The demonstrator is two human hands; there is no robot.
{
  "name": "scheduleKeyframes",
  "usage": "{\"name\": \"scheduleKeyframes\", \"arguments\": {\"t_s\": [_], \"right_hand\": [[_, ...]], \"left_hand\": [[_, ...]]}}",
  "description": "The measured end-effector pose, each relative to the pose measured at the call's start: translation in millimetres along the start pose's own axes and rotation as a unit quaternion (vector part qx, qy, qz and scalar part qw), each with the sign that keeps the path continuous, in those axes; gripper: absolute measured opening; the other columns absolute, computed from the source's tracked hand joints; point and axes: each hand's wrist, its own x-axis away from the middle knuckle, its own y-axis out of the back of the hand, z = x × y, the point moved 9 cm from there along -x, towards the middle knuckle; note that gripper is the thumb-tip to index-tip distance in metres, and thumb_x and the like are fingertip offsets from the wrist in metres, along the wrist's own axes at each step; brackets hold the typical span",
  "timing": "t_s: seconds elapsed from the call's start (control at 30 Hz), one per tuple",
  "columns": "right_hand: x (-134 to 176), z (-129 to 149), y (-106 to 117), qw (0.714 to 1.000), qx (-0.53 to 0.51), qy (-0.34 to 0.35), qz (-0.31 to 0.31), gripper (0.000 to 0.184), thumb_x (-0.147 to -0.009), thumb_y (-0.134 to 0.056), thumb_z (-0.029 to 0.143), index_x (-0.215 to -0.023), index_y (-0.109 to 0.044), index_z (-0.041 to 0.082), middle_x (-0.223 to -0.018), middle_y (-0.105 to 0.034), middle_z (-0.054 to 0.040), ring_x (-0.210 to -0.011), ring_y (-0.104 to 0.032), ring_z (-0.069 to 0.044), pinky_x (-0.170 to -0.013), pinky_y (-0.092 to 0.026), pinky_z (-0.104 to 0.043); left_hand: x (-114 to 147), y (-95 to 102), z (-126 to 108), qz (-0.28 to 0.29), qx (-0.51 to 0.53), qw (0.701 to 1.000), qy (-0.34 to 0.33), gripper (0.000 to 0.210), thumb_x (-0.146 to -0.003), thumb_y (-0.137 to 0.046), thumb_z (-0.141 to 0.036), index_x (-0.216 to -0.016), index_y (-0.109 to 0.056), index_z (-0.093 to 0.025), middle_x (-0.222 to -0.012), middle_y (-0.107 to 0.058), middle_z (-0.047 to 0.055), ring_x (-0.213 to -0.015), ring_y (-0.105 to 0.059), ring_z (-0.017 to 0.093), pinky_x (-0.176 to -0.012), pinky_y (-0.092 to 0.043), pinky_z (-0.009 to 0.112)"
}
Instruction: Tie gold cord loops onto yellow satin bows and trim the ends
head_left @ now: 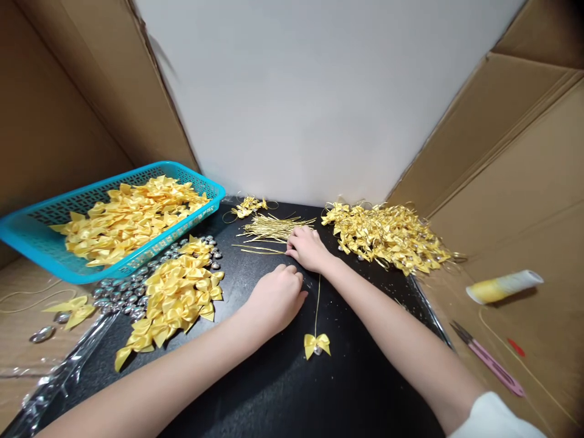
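My right hand [308,248] is at the near edge of a bundle of cut gold cords [274,227]. Its fingers are pinched on the end of a loose gold cord [260,249] that sticks out to the left. Nearer to me, my left hand [279,297] is closed in a loose fist above the black table; its fingertips are turned away, so what they hold is hidden. A yellow ribbon bow [316,345] with a silver bead lies on the table, its gold cord running up and passing out of sight by my right wrist.
At left stands a blue basket [219,190] of yellow bows, beside silver beads [121,295] and a pile of bows [182,289]. Corded bows [385,234] are heaped at right. Pink-handled snips [490,362] and a yellow-white tube [504,287] lie on cardboard. Cardboard walls flank the table.
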Motion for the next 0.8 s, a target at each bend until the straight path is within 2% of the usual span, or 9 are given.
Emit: {"name": "scheduleKeyframes", "arguments": {"t_s": [0.13,0.2,0.3,0.4,0.53,0.6,0.67,0.73,0.8], "right_hand": [[0,-3,7,0.999,0.019,-0.024,-0.032,0.011,-0.092,-0.055,0.023,-0.089,-0.063,0.017,-0.104,-0.060,-0.0100,-0.100,-0.048,-0.025,-0.082,-0.036,-0.037],[6,-8,20,0.997,0.027,-0.049,-0.061,0.014,-0.094,-0.049,0.022,-0.096,-0.061,0.016,-0.107,-0.060,-0.0119,-0.101,-0.048,-0.026,-0.083,-0.035,-0.037],[24,-8,38,0.994,0.030,-0.061,-0.083,0.015,-0.096,-0.045,0.023,-0.098,-0.058,0.016,-0.104,-0.061,-0.0109,-0.097,-0.050,-0.025,-0.080,-0.034,-0.036],[51,1,47,0.996,-0.021,-0.035,-0.078,0.013,-0.096,-0.046,0.024,-0.089,-0.057,0.019,-0.094,-0.063,-0.0061,-0.088,-0.054,-0.021,-0.077,-0.034,-0.034],[87,0,41,0.983,-0.174,-0.052,-0.041,0.014,-0.096,-0.045,0.021,-0.084,-0.054,0.021,-0.088,-0.063,-0.0013,-0.085,-0.057,-0.017,-0.077,-0.037,-0.031],[101,-3,40,0.975,-0.202,-0.077,-0.047,0.011,-0.094,-0.046,0.022,-0.087,-0.055,0.021,-0.092,-0.063,-0.0024,-0.088,-0.057,-0.019,-0.077,-0.040,-0.032],[111,-3,44,0.977,-0.170,-0.098,-0.081,0.007,-0.091,-0.052,0.026,-0.095,-0.056,0.021,-0.098,-0.063,-0.0051,-0.093,-0.056,-0.022,-0.078,-0.041,-0.035],[117,3,48,0.983,-0.108,-0.103,-0.107,0.016,-0.088,-0.059,0.031,-0.100,-0.057,0.021,-0.100,-0.064,-0.0073,-0.094,-0.056,-0.026,-0.079,-0.040,-0.037],[118,12,46,0.989,-0.054,-0.094,-0.100,0.011,-0.089,-0.056,0.027,-0.097,-0.060,0.020,-0.093,-0.065,-0.0075,-0.088,-0.058,-0.025,-0.076,-0.040,-0.037]], "left_hand": [[-4,-1.4,10,-0.022,0.004,1.000,0.012,0.016,-0.088,-0.050,-0.015,-0.087,-0.065,-0.011,-0.091,-0.065,0.012,-0.091,-0.061,0.025,-0.082,-0.053,0.038],[-7,7.5,18,-0.073,-0.006,0.997,0.026,0.023,-0.088,-0.045,-0.010,-0.104,-0.062,-0.010,-0.106,-0.063,0.014,-0.099,-0.058,0.025,-0.085,-0.052,0.039],[-8,30.5,35,-0.176,-0.042,0.981,0.072,0.044,-0.089,-0.042,-0.008,-0.133,-0.044,-0.008,-0.134,-0.049,0.020,-0.114,-0.051,0.028,-0.091,-0.048,0.040],[-7,45.1,46,-0.218,-0.107,0.964,0.106,0.050,-0.091,-0.040,-0.011,-0.140,-0.035,-0.002,-0.142,-0.038,0.026,-0.118,-0.048,0.033,-0.090,-0.047,0.043],[-11,36.8,45,-0.143,-0.147,0.974,0.095,0.033,-0.093,-0.036,-0.014,-0.111,-0.063,-0.007,-0.116,-0.060,0.020,-0.104,-0.055,0.032,-0.077,-0.049,0.039],[-12,27.8,37,-0.093,-0.140,0.983,0.077,0.031,-0.093,-0.036,-0.014,-0.093,-0.068,-0.011,-0.097,-0.066,0.015,-0.095,-0.059,0.029,-0.073,-0.049,0.036],[-10,21.6,27,-0.063,-0.129,0.988,0.066,0.031,-0.093,-0.037,-0.013,-0.090,-0.068,-0.011,-0.090,-0.067,0.014,-0.090,-0.060,0.028,-0.070,-0.048,0.034],[-7,17.4,17,-0.044,-0.122,0.990,0.063,0.032,-0.094,-0.035,-0.013,-0.090,-0.067,-0.009,-0.090,-0.067,0.015,-0.089,-0.060,0.028,-0.068,-0.048,0.034],[-4,13.1,11,-0.024,-0.116,0.991,0.064,0.034,-0.094,-0.033,-0.010,-0.090,-0.067,-0.008,-0.088,-0.067,0.016,-0.088,-0.061,0.030,-0.067,-0.049,0.036]]}}
